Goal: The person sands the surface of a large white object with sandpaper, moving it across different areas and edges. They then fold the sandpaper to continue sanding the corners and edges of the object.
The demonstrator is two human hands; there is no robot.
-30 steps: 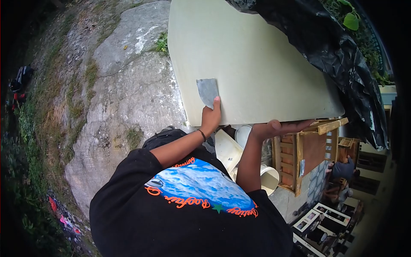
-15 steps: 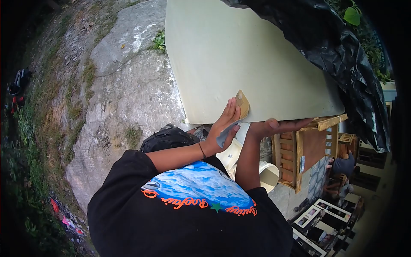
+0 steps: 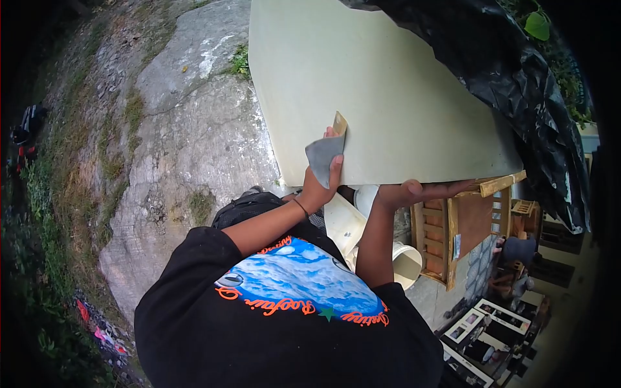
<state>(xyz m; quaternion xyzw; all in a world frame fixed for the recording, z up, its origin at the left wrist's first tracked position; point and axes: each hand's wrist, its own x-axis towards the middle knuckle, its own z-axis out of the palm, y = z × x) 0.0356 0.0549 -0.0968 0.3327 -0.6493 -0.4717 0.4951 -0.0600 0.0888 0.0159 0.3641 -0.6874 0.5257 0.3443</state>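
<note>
A large, smooth, pale grey-green panel (image 3: 388, 97) stretches away in front of me. At its near left part, my left hand (image 3: 320, 184) is closed on a bent sheet of sandpaper (image 3: 325, 157), grey on one face and tan on the other. The thumb lies over the grey face, and the sheet hides most of the fingers. My right hand (image 3: 424, 189) lies along the panel's near edge, palm against it, its fingers stretched out to the right and the thumb apart.
Black plastic sheeting (image 3: 491, 58) drapes over the panel's right side. Below the right hand are a wooden frame (image 3: 446, 239) and a white bucket (image 3: 406, 266). Cracked concrete (image 3: 187, 142) spreads to the left. Other people (image 3: 519, 249) are at the far right.
My left hand has shifted left with the sandpaper and turned, so the grey face now shows widely. My right hand stays at the panel's edge.
</note>
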